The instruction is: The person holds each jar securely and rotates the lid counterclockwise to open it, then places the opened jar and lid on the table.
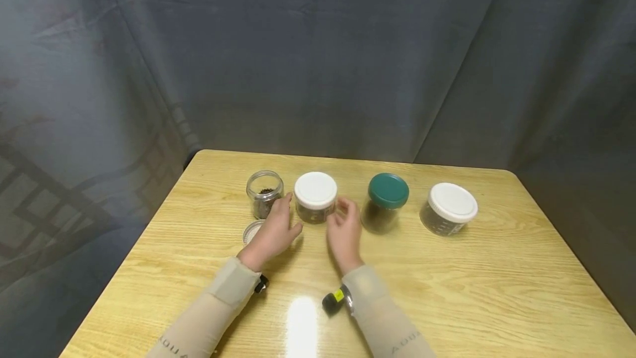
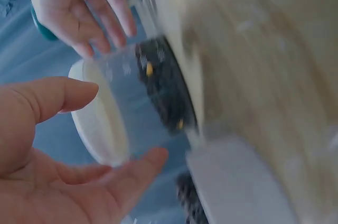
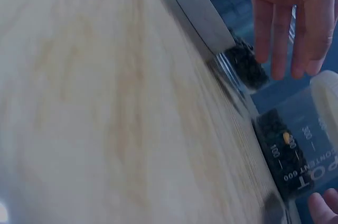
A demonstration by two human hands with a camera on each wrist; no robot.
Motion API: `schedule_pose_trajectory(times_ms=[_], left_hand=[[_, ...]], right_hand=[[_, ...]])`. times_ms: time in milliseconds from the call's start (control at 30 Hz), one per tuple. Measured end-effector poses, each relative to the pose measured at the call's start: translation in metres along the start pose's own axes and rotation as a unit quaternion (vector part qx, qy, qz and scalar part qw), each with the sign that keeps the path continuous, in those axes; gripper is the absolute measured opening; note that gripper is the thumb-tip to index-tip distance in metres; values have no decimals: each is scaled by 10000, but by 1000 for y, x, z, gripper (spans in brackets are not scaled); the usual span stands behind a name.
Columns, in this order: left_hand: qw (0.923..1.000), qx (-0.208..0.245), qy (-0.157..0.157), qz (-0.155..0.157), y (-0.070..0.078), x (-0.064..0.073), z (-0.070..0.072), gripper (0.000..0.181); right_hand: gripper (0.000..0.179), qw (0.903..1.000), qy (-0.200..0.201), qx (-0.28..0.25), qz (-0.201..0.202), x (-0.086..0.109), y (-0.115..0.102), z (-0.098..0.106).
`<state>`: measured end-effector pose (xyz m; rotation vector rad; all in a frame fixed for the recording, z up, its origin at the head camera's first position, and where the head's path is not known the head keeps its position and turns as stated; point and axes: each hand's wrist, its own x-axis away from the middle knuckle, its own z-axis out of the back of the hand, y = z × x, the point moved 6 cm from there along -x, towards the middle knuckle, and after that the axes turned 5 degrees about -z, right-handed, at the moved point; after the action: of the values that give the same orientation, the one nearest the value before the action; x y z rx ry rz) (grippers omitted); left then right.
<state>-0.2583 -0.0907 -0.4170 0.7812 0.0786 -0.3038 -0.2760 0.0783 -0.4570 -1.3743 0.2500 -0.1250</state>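
Note:
A clear plastic jar [image 1: 314,215] with a white screw lid [image 1: 315,189] stands upright between my two hands. Dark bits with a few yellow pieces fill its lower part [image 3: 280,152], beside printed measuring marks. My left hand [image 1: 275,232] is at its left side, thumb and fingers spread around the jar in the left wrist view. On the opposite side my right hand [image 1: 344,233] has its fingers loosely bent, right at the jar's wall. Neither hand grips it. Partly hidden behind my left hand lies a loose round lid [image 1: 252,230].
An open glass jar [image 1: 258,203] with dark contents stands left of the white-lidded one. To the right are a green-lidded jar [image 1: 387,191] and another white-lidded jar [image 1: 449,206]. Grey curtains [image 1: 318,70] hang behind the wooden table [image 1: 472,291].

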Motion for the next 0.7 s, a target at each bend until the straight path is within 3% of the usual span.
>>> schedule_pose_trajectory(times_ms=[233,433,700], left_hand=[[9975,548,-242,364,-4,-11,-15,92],[9894,1228,-27,778,-8,-22,-18,89],[9812,1802,539,420,-6,-34,-18,84]], right_hand=[[61,9990,-388,66,-199,-8,5,-1],[63,9973,-636,61,-352,-14,10,-3],[58,9954,-902,-17,-309,-21,10,-5]])
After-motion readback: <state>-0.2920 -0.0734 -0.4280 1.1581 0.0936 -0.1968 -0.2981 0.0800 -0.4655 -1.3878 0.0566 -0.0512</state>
